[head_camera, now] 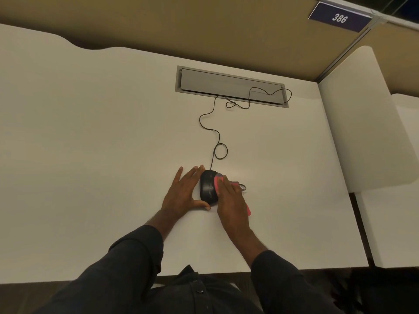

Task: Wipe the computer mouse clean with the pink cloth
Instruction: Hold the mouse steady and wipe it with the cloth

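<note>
Watching through the head camera, I look down on a white table (90, 132). Left of centre, the left hand (183, 192) lies flat with fingers spread, its fingertips and thumb bracing the left side and near end of the computer mouse (207, 188). That grip is a steadying one, not a clasp.

The mouse sits near the middle of the table, close to the front edge — black, rounded and matte, with its thin cable (213, 123) curling away to a grey cable hatch (231, 86) at the back.

Just to its right, the right hand (232, 199) presses the pink cloth (218, 181) against the mouse's right flank with straight fingers; the cloth peeks out above and below the hand. I judge the wiping to be under way, working the right side.

The next move likely calls for sliding the cloth over the top and the left flank, which means shifting the bracing hand.

Far right, a white partition (362, 121) and a sign reading 386 (339, 18).
</note>
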Available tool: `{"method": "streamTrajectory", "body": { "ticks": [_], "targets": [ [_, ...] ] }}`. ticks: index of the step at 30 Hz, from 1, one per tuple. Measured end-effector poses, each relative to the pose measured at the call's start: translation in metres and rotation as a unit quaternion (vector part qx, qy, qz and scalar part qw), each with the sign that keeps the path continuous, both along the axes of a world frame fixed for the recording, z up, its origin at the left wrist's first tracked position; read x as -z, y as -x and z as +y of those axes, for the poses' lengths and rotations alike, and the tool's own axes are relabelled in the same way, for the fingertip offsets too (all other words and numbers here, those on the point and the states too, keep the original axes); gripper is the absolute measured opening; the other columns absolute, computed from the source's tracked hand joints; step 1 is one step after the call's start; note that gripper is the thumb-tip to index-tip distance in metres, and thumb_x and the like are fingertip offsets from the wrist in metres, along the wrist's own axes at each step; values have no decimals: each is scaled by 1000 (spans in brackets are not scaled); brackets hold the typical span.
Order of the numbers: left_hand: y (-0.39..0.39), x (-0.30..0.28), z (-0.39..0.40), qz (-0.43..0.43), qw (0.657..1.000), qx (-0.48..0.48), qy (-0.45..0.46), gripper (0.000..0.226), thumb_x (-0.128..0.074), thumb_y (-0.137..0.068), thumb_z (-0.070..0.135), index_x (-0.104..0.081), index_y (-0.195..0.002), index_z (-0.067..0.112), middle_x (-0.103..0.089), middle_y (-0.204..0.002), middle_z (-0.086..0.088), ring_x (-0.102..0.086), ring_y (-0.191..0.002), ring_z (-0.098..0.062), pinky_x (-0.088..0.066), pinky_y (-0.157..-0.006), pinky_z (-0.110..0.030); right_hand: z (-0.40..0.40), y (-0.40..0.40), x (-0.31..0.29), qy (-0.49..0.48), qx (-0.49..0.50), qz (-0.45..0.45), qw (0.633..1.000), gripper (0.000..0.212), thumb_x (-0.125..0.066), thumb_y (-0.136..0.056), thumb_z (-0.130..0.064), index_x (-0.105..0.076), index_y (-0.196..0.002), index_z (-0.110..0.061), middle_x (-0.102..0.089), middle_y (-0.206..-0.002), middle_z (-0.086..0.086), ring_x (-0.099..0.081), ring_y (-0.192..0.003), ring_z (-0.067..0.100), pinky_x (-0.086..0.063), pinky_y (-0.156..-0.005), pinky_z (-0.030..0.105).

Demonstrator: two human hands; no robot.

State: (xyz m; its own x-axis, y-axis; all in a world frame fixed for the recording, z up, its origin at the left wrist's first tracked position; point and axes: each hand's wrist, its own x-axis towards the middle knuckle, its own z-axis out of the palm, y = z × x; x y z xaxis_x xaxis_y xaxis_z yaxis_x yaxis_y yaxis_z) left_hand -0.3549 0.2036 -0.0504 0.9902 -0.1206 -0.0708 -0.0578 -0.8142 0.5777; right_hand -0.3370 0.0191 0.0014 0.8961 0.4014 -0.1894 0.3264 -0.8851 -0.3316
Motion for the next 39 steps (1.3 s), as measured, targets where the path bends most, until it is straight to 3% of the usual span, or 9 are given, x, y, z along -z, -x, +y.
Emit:
{"method": "streamTrajectory", "body": {
  "ticks": [4,8,10,16,20,25,31,36,39],
  "targets": [
    [0,-1,0,3,1000,-1,2,127,-42,-63,94,-11,-157,16,-22,-163,-3,-16,-152,-16,-1,-124,-49,-11,18,5,10,-52,-39,998,61,-51,-101,-6,-23,-154,-11,-20,-162,8,-20,-151,28,-18,-124,40],
    [0,-2,-1,7,1000,-2,-3,127,-48,-62,91,-11,-157,16,-21,-163,-2,-15,-152,-16,-1,-124,-49,-15,31,7,8,-75,-82,994,71,-79,-80,-2,-48,-144,-9,-46,-150,11,-44,-138,33,-30,-113,43],
    [-1,-3,-1,8,1000,0,-2,128,-47,-61,92,-11,-157,16,-21,-163,-2,-15,-152,-16,-2,-124,-50,-20,34,11,3,-96,-112,989,74,-84,-71,0,-55,-139,-9,-54,-144,12,-49,-134,32,-34,-109,46],
    [0,-2,0,9,1000,1,-2,128,-46,-61,92,-9,-158,17,-19,-164,-2,-13,-152,-15,-2,-124,-49,-30,31,15,-2,-86,-112,990,74,-84,-70,3,-56,-138,-10,-55,-143,11,-51,-133,32,-31,-111,45],
    [0,0,0,5,1000,-2,-2,127,-42,-62,94,-9,-157,17,-21,-163,-2,-14,-152,-15,-3,-124,-49,-17,15,7,-17,-72,-96,993,67,-75,-79,5,-53,-141,-9,-52,-146,10,-48,-135,35,-38,-110,46],
    [-1,0,-1,-2,1000,-2,-6,125,-51,-64,89,-12,-157,16,-24,-162,-3,-18,-151,-15,-5,-124,-51,-7,4,4,-17,-128,-113,985,59,-75,-79,1,-59,-136,-8,-58,-140,11,-54,-129,38,-52,-97,48],
    [-1,2,-1,8,1000,-7,-8,127,-45,-61,93,-12,-157,17,-23,-163,-2,-17,-151,-13,-2,-124,-48,-24,19,18,5,-179,-127,976,77,-87,-71,-8,-54,-140,-12,-56,-142,10,-53,-131,37,-46,-103,56],
    [0,3,-1,-5,1000,-12,0,124,-43,-65,94,-15,-157,16,-25,-162,-1,-18,-151,-12,-2,-124,-47,-40,31,25,16,-195,-102,975,92,-88,-71,-8,-37,-148,-17,-50,-148,9,-47,-136,37,-47,-100,59],
    [-1,3,-1,-7,1000,-6,-7,124,-45,-65,92,-16,-157,14,-26,-162,-2,-19,-151,-14,-3,-124,-48,-48,37,27,28,-185,-92,978,86,-87,-70,-5,-46,-145,-15,-52,-147,9,-48,-136,35,-48,-100,58]
  ]
}}
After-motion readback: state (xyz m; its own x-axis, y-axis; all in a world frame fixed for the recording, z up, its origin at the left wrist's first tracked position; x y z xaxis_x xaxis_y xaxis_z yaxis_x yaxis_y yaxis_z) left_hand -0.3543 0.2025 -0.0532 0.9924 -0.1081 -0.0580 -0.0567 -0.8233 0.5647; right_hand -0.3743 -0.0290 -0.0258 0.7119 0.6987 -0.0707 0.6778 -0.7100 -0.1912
